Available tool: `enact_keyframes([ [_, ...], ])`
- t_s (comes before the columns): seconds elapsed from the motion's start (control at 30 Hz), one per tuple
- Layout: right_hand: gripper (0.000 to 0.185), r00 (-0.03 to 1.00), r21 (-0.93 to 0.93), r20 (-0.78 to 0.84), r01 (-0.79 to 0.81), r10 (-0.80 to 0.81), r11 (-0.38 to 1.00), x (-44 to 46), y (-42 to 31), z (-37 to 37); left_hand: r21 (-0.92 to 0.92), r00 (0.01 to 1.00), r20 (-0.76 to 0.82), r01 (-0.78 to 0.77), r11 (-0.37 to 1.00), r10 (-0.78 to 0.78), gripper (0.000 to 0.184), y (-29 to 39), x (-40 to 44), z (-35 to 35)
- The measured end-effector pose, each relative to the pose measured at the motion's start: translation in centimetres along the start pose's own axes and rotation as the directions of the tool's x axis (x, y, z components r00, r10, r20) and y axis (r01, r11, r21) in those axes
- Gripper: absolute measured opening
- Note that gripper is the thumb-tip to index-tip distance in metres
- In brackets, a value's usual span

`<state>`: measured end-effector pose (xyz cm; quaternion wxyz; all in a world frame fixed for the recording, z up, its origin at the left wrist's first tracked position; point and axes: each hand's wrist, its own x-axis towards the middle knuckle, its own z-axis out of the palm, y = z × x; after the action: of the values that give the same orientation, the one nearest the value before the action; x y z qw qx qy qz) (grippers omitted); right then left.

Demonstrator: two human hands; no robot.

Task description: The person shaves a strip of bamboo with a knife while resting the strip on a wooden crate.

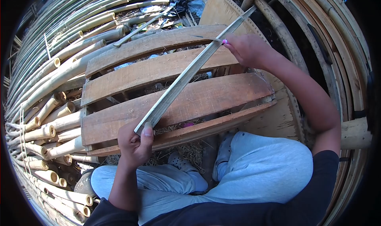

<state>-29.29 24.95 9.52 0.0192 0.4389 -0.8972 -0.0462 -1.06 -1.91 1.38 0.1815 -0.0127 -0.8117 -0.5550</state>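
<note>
A long split bamboo strip point(184, 77) slants across the wooden slatted bench, its pale inner side partly showing. My left hand point(137, 144) is closed round its lower end, thumb on top. Near the upper part of the strip, my right hand point(249, 50) is closed on a small knife point(225, 41) with a pink handle. The thin blade points left and crosses the strip's edge; whether it cuts into it I cannot tell. Beneath the strip lie the bench's broad brown planks point(178, 103), with gaps between them.
Many bamboo poles point(67, 73) are stacked along the left, their cut ends facing me. Another split piece point(139, 29) leans near the bench's far edge. Plywood point(226, 11) and curved-looking timber point(337, 31) stand at right. Shavings point(188, 152) lie under the bench, by my shoes.
</note>
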Motion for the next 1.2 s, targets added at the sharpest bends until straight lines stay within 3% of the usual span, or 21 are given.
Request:
enact_keyframes([
  [0.13,0.025,0.995,0.107,-0.061,0.089,-0.082,0.99,-0.4,0.9,2.3,0.012,0.998,-0.04,-0.051,0.999,0.051,0.032,-0.3,0.1,0.6],
  [0.2,0.024,0.994,0.145,-0.092,-0.038,0.052,0.989,0.7,3.6,2.6,0.037,0.999,0.022,-0.024,0.999,0.023,0.032,-0.2,0.3,0.5],
  [0.27,0.023,0.991,0.178,-0.114,-0.041,0.062,0.983,0.4,2.9,3.3,0.022,1.0,0.022,-0.013,1.0,0.012,0.031,0.0,0.1,0.2],
  [0.33,0.023,0.996,0.266,-0.012,-0.087,0.093,0.96,-0.1,-1.6,2.6,0.01,1.0,0.027,-0.004,1.0,0.004,0.03,-0.2,0.0,0.0],
  [0.37,0.024,0.991,0.246,-0.118,0.098,-0.07,0.964,-0.4,-2.8,2.6,-0.033,1.0,-0.017,0.008,0.999,-0.008,0.03,-0.6,-0.1,0.1],
  [0.47,0.025,0.992,0.189,-0.082,0.111,-0.097,0.976,-0.2,-1.7,2.3,-0.072,0.998,-0.065,0.003,0.997,-0.008,0.028,-0.1,0.2,0.3],
  [0.6,0.024,0.995,0.225,-0.067,-0.061,0.078,0.972,-0.2,-2.9,3.0,-0.033,0.998,-0.039,0.055,0.998,-0.056,0.027,-0.3,-0.1,0.2],
  [0.73,0.023,0.996,0.208,-0.071,0.068,-0.054,0.976,-0.3,-3.1,2.6,-0.046,0.997,-0.076,0.019,0.999,-0.023,0.027,0.2,0.0,0.1],
  [0.77,0.023,0.994,0.197,-0.103,-0.028,0.049,0.98,0.2,-1.5,2.7,-0.044,0.997,-0.072,0.025,0.999,-0.028,0.027,0.2,0.0,0.1],
  [0.87,0.023,0.993,0.158,-0.095,-0.055,0.071,0.986,0.3,-0.8,3.1,0.0,0.997,-0.042,0.061,0.998,-0.061,0.029,0.1,0.2,0.5],
  [0.93,0.022,0.992,0.181,-0.07,-0.094,0.108,0.979,-0.6,-3.6,2.0,-0.108,0.996,-0.075,0.03,0.994,-0.039,0.03,0.1,0.3,0.6],
  [1.0,0.024,0.979,0.183,-0.059,0.204,-0.196,0.962,-1.0,-4.4,1.5,-0.081,0.996,-0.085,0.016,0.997,-0.023,0.029,0.5,0.4,0.5],
  [1.07,0.024,0.983,0.188,-0.119,0.158,-0.137,0.969,0.0,-0.9,3.3,-0.057,0.997,-0.073,0.023,0.998,-0.027,0.028,0.4,0.1,0.3],
  [1.13,0.021,0.995,0.106,-0.073,-0.054,0.062,0.993,0.8,0.6,2.5,-0.005,0.998,-0.016,0.063,0.998,-0.063,0.028,-0.1,0.2,0.3],
  [1.2,0.02,0.984,0.096,-0.174,-0.02,0.036,0.995,0.0,-1.4,2.9,-0.023,0.998,-0.05,0.032,0.999,-0.033,0.027,-0.1,0.1,0.2],
])
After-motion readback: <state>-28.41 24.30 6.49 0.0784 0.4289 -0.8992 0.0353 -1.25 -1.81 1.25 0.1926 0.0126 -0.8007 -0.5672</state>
